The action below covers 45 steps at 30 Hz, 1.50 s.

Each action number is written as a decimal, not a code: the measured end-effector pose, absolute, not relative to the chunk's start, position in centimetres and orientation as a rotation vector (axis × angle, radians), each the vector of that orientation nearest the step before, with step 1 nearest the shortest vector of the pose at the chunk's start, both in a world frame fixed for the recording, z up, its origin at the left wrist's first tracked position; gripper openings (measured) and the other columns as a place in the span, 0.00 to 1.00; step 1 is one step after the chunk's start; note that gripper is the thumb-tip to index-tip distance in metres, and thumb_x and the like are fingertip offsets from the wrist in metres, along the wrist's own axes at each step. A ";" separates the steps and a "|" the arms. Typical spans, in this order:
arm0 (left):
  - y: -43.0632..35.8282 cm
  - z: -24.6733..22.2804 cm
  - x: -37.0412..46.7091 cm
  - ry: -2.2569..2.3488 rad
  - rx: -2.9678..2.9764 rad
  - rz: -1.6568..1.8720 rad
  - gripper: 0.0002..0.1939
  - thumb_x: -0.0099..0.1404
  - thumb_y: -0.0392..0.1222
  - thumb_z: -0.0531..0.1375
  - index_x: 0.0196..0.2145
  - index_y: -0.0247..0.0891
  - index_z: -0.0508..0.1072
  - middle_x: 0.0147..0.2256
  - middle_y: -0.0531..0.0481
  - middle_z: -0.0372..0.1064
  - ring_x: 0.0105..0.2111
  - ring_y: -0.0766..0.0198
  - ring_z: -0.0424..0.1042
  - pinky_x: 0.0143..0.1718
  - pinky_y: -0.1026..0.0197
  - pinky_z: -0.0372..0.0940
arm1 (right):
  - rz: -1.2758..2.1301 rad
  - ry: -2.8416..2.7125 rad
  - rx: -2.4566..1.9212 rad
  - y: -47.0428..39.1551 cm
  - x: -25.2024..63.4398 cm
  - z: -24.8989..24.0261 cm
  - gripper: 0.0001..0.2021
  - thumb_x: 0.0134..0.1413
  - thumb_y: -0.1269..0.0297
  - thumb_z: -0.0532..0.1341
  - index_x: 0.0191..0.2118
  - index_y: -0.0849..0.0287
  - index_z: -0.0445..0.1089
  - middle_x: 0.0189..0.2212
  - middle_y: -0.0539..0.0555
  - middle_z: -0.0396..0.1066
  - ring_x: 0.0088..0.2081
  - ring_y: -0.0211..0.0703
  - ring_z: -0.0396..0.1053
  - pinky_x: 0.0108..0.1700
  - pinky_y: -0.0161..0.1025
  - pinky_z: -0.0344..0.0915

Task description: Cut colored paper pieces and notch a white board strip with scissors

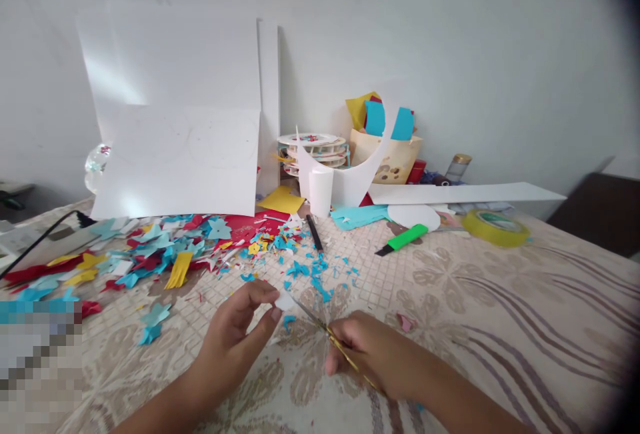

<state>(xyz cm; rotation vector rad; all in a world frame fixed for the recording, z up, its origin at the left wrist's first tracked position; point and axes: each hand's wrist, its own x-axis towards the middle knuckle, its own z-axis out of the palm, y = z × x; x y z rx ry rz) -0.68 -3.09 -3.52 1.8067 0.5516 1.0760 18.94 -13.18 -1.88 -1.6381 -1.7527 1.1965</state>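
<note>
Between the thumb and forefinger of my left hand (245, 327) is a small piece of white paper (285, 301). My right hand (367, 354) grips a pair of scissors (345, 349) with gold-coloured handles, its fingers at the loops. The blades point up and left, and their tips meet the edge of the white paper. Whether the blades are apart is hard to make out. Blue paper scraps (320, 284) lie on the patterned tablecloth just beyond my hands, and one small blue scrap (289, 322) lies below the white paper.
A heap of coloured paper cutouts (150, 247) covers the left side. Behind stand white boards (185, 161), a white cylinder (321, 192) and a curved white sheet (355, 181). A black pen (315, 233), green cutter (407, 239) and yellow tape roll (495, 227) lie farther back.
</note>
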 end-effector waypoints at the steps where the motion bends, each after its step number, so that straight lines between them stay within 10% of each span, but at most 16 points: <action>1: -3.1 -3.5 -0.7 0.548 1.811 1.075 0.09 0.60 0.31 0.55 0.34 0.45 0.66 0.33 0.55 0.62 0.36 0.70 0.64 0.38 0.70 0.61 | 1.193 -1.756 -1.637 -13.2 19.0 -1.9 0.09 0.52 0.61 0.56 0.31 0.58 0.72 0.15 0.44 0.57 0.17 0.30 0.52 0.16 0.26 0.46; 9: -3.1 -3.6 -0.8 0.527 1.798 1.062 0.09 0.59 0.31 0.55 0.34 0.46 0.66 0.33 0.55 0.62 0.36 0.70 0.63 0.38 0.70 0.60 | 1.073 -1.841 -1.605 -13.3 18.8 -1.9 0.10 0.51 0.69 0.54 0.31 0.57 0.73 0.15 0.44 0.59 0.17 0.30 0.54 0.18 0.26 0.48; 21: -3.3 -3.0 -0.9 0.566 1.777 1.078 0.10 0.60 0.33 0.55 0.38 0.47 0.66 0.33 0.55 0.64 0.34 0.69 0.65 0.35 0.70 0.62 | 1.032 -1.832 -1.632 -13.2 19.2 -2.5 0.16 0.54 0.52 0.53 0.25 0.60 0.59 0.18 0.44 0.54 0.20 0.31 0.49 0.19 0.28 0.46; 32: -3.3 -3.0 -1.0 0.592 1.874 1.064 0.12 0.60 0.34 0.56 0.40 0.49 0.68 0.35 0.54 0.65 0.35 0.68 0.66 0.35 0.69 0.62 | 0.981 -1.896 -1.690 -13.6 18.8 -2.5 0.18 0.50 0.48 0.56 0.27 0.60 0.66 0.17 0.45 0.58 0.20 0.31 0.54 0.19 0.27 0.47; 45: -3.3 -3.2 -0.9 0.581 1.844 1.063 0.11 0.60 0.33 0.56 0.39 0.48 0.67 0.34 0.54 0.65 0.35 0.68 0.66 0.36 0.68 0.63 | 1.098 -1.822 -1.671 -13.6 18.5 -1.8 0.08 0.52 0.66 0.55 0.31 0.56 0.72 0.17 0.44 0.62 0.18 0.29 0.54 0.18 0.27 0.46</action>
